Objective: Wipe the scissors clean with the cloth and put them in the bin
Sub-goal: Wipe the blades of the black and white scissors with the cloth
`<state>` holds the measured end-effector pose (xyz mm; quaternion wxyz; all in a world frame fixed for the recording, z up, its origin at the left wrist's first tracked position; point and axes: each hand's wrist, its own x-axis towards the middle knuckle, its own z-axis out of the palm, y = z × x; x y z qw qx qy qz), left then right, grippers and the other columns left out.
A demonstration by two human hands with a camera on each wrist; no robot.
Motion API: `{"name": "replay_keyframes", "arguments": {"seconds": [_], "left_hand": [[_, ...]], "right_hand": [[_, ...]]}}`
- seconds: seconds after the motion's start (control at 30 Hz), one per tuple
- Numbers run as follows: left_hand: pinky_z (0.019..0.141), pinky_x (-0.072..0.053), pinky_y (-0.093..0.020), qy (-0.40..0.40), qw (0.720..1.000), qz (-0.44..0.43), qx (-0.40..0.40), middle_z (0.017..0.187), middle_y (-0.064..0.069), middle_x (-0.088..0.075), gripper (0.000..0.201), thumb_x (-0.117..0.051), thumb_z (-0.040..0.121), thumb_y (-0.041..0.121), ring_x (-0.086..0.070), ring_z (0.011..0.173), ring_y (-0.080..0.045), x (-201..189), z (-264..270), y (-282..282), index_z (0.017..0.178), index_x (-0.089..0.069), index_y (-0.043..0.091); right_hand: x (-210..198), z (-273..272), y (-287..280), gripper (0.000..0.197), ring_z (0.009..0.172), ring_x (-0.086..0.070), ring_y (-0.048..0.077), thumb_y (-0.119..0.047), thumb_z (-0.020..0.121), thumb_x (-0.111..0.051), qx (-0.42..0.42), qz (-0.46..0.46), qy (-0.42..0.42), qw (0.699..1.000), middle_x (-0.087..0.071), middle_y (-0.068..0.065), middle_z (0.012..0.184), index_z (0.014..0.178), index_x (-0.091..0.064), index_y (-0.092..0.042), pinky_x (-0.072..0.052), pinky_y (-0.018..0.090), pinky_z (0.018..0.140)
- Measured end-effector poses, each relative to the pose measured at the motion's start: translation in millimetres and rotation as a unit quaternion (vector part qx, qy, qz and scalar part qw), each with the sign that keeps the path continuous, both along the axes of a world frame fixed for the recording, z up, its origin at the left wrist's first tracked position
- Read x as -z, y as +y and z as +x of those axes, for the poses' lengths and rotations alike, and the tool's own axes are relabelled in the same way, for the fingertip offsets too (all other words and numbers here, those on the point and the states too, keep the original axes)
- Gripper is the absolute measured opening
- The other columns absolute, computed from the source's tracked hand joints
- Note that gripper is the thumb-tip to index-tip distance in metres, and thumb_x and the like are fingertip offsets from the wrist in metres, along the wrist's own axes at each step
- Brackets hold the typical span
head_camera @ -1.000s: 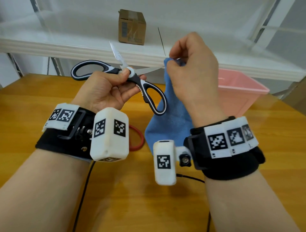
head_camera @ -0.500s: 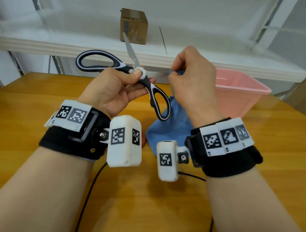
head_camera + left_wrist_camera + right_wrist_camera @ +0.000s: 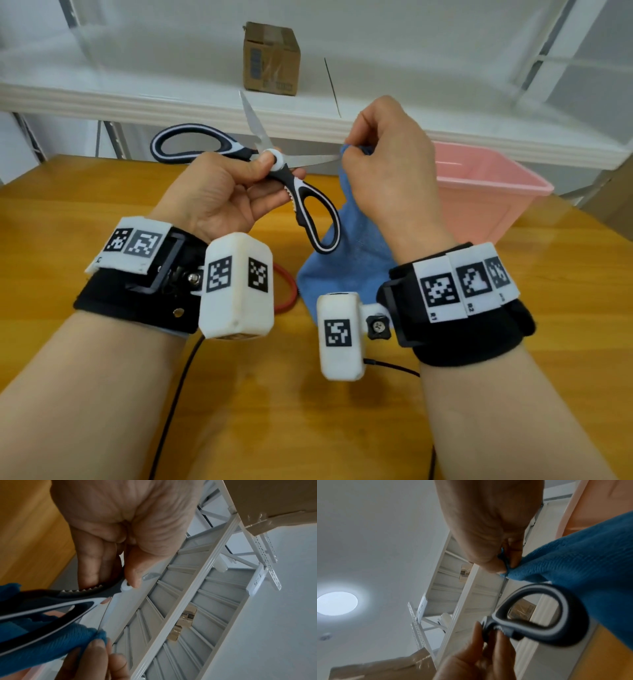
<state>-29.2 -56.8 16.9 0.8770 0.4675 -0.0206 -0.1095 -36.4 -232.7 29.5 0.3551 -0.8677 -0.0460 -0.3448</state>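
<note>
My left hand (image 3: 236, 192) grips black-and-white scissors (image 3: 274, 161) at the pivot, above the table, blades spread wide apart. One blade points up and away; the other runs right toward my right hand (image 3: 383, 164). That hand pinches a blue cloth (image 3: 352, 246) around the tip of the right-pointing blade, and the rest of the cloth hangs down to the table. The left wrist view shows the serrated handle (image 3: 82, 592) under my thumb and the cloth (image 3: 56, 642). In the right wrist view a handle loop (image 3: 539, 611) sits below the pinched cloth (image 3: 573, 555). The pink bin (image 3: 486, 195) stands at the right.
A red rubber ring (image 3: 286, 287) lies on the wooden table (image 3: 85, 212) under my left wrist. A white shelf (image 3: 102, 99) runs along the back with a cardboard box (image 3: 270, 58) on it. Black cables (image 3: 171, 404) trail toward me.
The cloth pinch has slid out along the blade from near the pivot toward the tip. The scissors have shifted slightly, their blades still spread.
</note>
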Motion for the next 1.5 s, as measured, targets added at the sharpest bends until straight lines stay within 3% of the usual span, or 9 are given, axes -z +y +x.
{"name": "replay_keyframes", "arguments": {"seconds": [0.07,0.17,0.43,0.8,0.97,1.1,1.27,1.4,1.5], "left_hand": [[0.077,-0.060,-0.034,0.013,1.000,-0.020,-0.008,0.089,-0.013,-0.074,0.010,-0.052,0.094,0.003,-0.072,0.095,-0.027,1.0,-0.1,3.9,0.091,-0.061,0.004],[0.074,-0.061,-0.034,0.026,0.999,-0.034,-0.021,0.084,-0.011,-0.071,0.010,-0.052,0.094,0.005,-0.073,0.093,-0.027,1.3,-0.3,6.5,0.092,-0.062,0.004],[0.062,-0.059,-0.025,0.016,0.999,0.032,-0.023,0.074,-0.009,-0.066,0.006,-0.054,0.093,0.002,-0.074,0.085,-0.024,0.1,-0.7,1.5,0.091,-0.060,0.004],[0.053,-0.057,-0.023,0.021,0.993,0.112,-0.004,0.068,-0.010,-0.067,0.004,-0.059,0.088,-0.002,-0.072,0.065,-0.019,2.7,-3.7,-5.8,0.088,-0.060,0.002],[0.059,-0.059,-0.025,0.003,0.991,0.129,0.037,0.077,-0.012,-0.072,0.011,-0.055,0.089,-0.002,-0.070,0.067,-0.019,3.1,-5.3,-7.9,0.091,-0.066,-0.002],[0.057,-0.058,-0.027,-0.005,0.988,0.149,0.050,0.086,-0.014,-0.072,0.016,-0.054,0.089,-0.003,-0.070,0.071,-0.021,2.4,-5.8,-6.5,0.098,-0.067,-0.003],[0.059,-0.059,-0.028,0.002,0.979,0.201,0.026,0.083,-0.011,-0.072,0.015,-0.060,0.089,0.002,-0.071,0.068,-0.020,4.0,-4.3,-7.1,0.102,-0.067,0.000],[0.051,-0.056,-0.026,0.038,0.977,0.209,0.002,0.069,-0.010,-0.071,0.002,-0.060,0.089,0.003,-0.070,0.059,-0.019,2.4,-3.4,-3.8,0.090,-0.062,0.003],[0.051,-0.056,-0.027,0.050,0.978,0.201,0.000,0.068,-0.010,-0.070,0.003,-0.061,0.089,0.003,-0.070,0.060,-0.019,2.1,-2.3,-1.1,0.086,-0.061,0.005]], "right_hand": [[-3.4,0.6,-6.9,0.018,0.083,-0.060,0.006,-0.005,0.086,-0.059,-0.015,0.057,0.000,0.998,-0.063,-0.010,0.090,0.091,-0.058,-0.022,-0.047,0.018,0.071],[-6.7,3.3,-19.5,0.017,0.088,-0.066,0.005,-0.009,0.084,-0.066,-0.016,0.140,0.001,0.990,-0.069,-0.011,0.093,0.093,-0.067,-0.024,-0.056,0.028,0.086],[-6.5,3.1,-29.2,0.017,0.086,-0.071,0.012,-0.004,0.085,-0.068,-0.052,0.182,0.054,0.980,-0.074,-0.002,0.086,0.087,-0.074,-0.021,-0.060,0.031,0.083],[-6.5,-4.6,-5.1,0.014,0.070,-0.064,0.005,-0.011,0.085,-0.073,-0.118,0.100,0.139,0.978,-0.069,-0.003,0.079,0.081,-0.068,-0.024,-0.053,0.022,0.065],[-2.7,-8.9,9.2,0.013,0.066,-0.068,0.005,-0.024,0.089,-0.074,-0.171,0.088,0.169,0.967,-0.071,-0.006,0.067,0.078,-0.070,-0.018,-0.057,0.025,0.069],[0.5,-10.2,11.6,0.010,0.069,-0.075,0.013,-0.011,0.088,-0.075,-0.197,0.099,0.197,0.955,-0.076,0.005,0.075,0.092,-0.066,-0.009,-0.060,0.030,0.073],[7.3,-6.6,15.5,0.011,0.074,-0.074,0.008,-0.013,0.086,-0.075,-0.176,0.023,0.229,0.957,-0.076,-0.002,0.073,0.091,-0.065,-0.015,-0.059,0.041,0.086],[9.5,-4.5,16.6,0.016,0.073,-0.069,0.009,-0.018,0.085,-0.076,-0.150,-0.015,0.234,0.960,-0.070,-0.003,0.081,0.086,-0.060,-0.020,-0.057,0.035,0.070],[7.9,-7.2,15.4,0.022,0.053,-0.048,0.000,-0.013,0.088,-0.071,-0.142,-0.058,0.226,0.962,-0.051,-0.007,0.070,0.082,-0.052,-0.020,-0.039,0.021,0.054]]}}
